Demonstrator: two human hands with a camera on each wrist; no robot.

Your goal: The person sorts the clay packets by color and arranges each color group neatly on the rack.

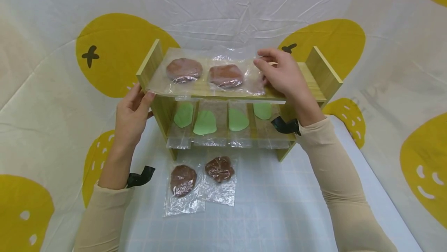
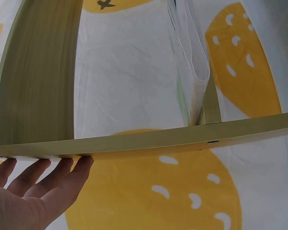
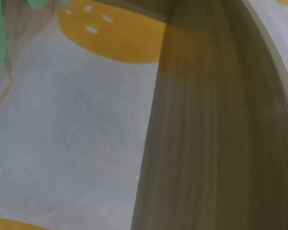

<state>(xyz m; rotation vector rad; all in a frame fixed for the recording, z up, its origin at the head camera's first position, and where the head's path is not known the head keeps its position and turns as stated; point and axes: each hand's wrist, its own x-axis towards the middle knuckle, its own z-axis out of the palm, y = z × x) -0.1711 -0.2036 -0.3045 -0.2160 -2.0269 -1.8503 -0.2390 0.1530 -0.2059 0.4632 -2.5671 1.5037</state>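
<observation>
My left hand [image 1: 132,114] holds the left side panel of a wooden shelf rack [image 1: 317,89]. In the left wrist view its straight fingers [image 2: 62,179] press the panel's outer face; the thumb is mostly hidden there. On the top board lie two clear bags, side by side, each with a brown flattened piece: a rounded one [image 1: 184,70] on the left and a squarer one [image 1: 226,76] on the right. At the right bag's edge is my right hand [image 1: 281,71], loosely bent, fingertips overlapping the plastic. The right wrist view shows no hand.
Several clear bags with green flat pieces [image 1: 205,123] lie along the lower board, their ends overhanging its front. Two more bagged brown pieces, one left [image 1: 183,181] and one right [image 1: 219,169], lie on the pale tabletop [image 1: 244,221]. A patterned cloth [image 1: 223,15] hangs behind.
</observation>
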